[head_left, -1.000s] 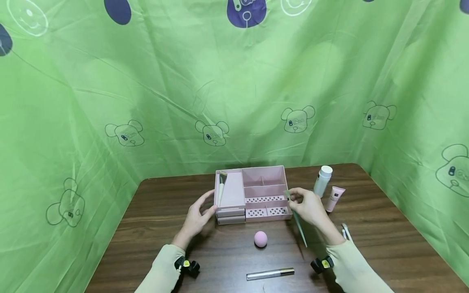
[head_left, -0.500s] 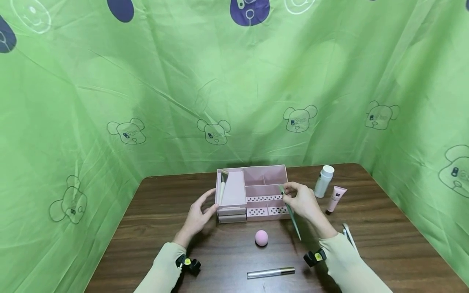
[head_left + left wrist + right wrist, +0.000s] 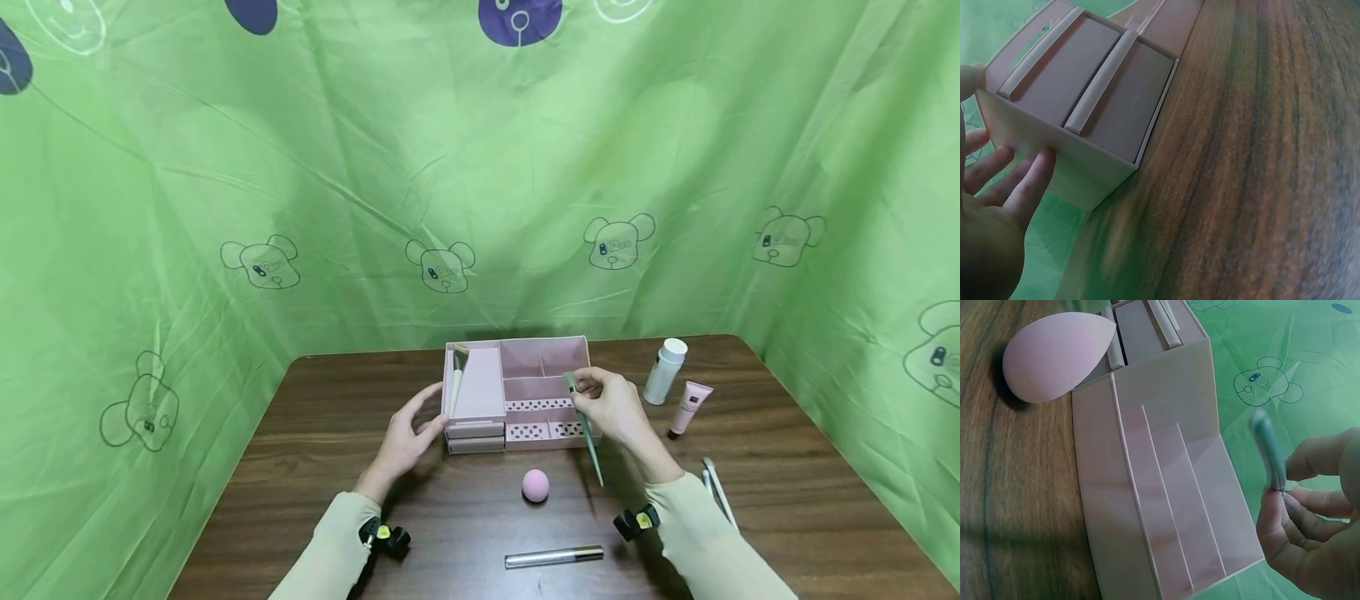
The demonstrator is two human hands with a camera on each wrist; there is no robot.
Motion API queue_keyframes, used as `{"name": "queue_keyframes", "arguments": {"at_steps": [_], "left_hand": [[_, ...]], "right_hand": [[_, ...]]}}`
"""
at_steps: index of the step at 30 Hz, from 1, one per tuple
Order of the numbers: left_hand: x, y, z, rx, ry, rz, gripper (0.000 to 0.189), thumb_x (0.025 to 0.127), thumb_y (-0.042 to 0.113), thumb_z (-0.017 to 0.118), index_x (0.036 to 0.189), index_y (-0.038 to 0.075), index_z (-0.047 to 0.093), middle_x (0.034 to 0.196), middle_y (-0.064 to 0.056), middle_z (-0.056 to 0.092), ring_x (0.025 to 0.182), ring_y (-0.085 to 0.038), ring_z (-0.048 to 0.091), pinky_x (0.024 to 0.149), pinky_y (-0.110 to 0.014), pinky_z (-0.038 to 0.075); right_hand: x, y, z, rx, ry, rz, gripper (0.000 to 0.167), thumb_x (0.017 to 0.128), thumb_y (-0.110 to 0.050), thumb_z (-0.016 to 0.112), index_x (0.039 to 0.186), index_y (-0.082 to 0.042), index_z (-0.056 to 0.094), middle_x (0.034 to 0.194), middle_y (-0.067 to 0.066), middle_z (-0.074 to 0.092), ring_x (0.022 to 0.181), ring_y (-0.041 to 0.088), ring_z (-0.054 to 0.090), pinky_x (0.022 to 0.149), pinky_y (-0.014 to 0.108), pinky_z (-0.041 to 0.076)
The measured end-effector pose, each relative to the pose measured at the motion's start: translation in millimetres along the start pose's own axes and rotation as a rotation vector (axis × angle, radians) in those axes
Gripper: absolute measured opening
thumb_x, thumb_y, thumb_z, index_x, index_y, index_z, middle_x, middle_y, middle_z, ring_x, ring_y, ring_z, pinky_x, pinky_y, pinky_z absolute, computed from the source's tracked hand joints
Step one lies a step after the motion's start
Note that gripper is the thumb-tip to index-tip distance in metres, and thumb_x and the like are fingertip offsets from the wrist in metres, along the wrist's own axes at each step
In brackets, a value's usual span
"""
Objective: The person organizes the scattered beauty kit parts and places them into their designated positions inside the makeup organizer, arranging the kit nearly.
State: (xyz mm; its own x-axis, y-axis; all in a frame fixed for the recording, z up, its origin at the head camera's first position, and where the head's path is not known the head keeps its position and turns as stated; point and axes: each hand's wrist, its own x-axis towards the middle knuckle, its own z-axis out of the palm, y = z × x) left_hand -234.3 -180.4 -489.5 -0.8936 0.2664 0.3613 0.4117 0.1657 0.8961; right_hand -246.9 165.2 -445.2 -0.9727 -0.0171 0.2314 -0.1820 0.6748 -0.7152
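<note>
A pink makeup organizer (image 3: pixel 480 396) with open compartments and two small drawers at its left front stands at the back of the table. My left hand (image 3: pixel 401 442) touches its left side; in the left wrist view the fingertips (image 3: pixel 1044 162) rest against the side wall. Over the organizer's right compartments, my right hand (image 3: pixel 618 408) pinches a green makeup brush (image 3: pixel 590 446), bristles up and handle slanting down toward the front. A white-handled makeup brush (image 3: pixel 456 387) lies in the organizer's top left tray. In front sits a pink makeup sponge (image 3: pixel 536 485).
A silver tube (image 3: pixel 553 557) lies near the front of the table (image 3: pixel 300 467). On the right stand a white-capped bottle (image 3: pixel 665 371) and a pink squeeze tube (image 3: pixel 689 408). Slim white-handled brushes (image 3: pixel 718 493) lie beside the right sleeve. Green printed cloth (image 3: pixel 525 167) surrounds the table.
My right hand has moved left with the green brush, from the organizer's right edge to over its right compartments. The left hand stays against the organizer's side.
</note>
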Motion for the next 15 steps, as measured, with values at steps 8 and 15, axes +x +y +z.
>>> {"name": "queue_keyframes", "arguments": {"at_steps": [8, 15], "left_hand": [[-0.4, -3.1, 0.8, -0.031, -0.009, 0.001, 0.055, 0.093, 0.006, 0.064, 0.141, -0.007, 0.042, 0.133, -0.032, 0.053, 0.121, -0.049, 0.051, 0.098, -0.049, 0.05], [-0.4, -3.1, 0.6, -0.033, -0.001, 0.007, 0.054, 0.093, 0.007, 0.064, 0.141, -0.007, 0.043, 0.134, -0.032, 0.052, 0.123, -0.049, 0.05, 0.099, -0.053, 0.047]], "right_hand": [[7.2, -6.4, 6.3, 0.034, 0.008, -0.02, 0.03, 0.081, -0.012, 0.069, 0.111, -0.009, 0.07, 0.093, 0.004, 0.073, 0.078, 0.013, 0.067, 0.069, 0.024, 0.054], [16.9, -20.5, 11.7, 0.066, 0.015, -0.064, 0.028, 0.081, -0.012, 0.07, 0.108, -0.008, 0.071, 0.092, 0.005, 0.074, 0.077, 0.014, 0.068, 0.07, 0.025, 0.055]]}}
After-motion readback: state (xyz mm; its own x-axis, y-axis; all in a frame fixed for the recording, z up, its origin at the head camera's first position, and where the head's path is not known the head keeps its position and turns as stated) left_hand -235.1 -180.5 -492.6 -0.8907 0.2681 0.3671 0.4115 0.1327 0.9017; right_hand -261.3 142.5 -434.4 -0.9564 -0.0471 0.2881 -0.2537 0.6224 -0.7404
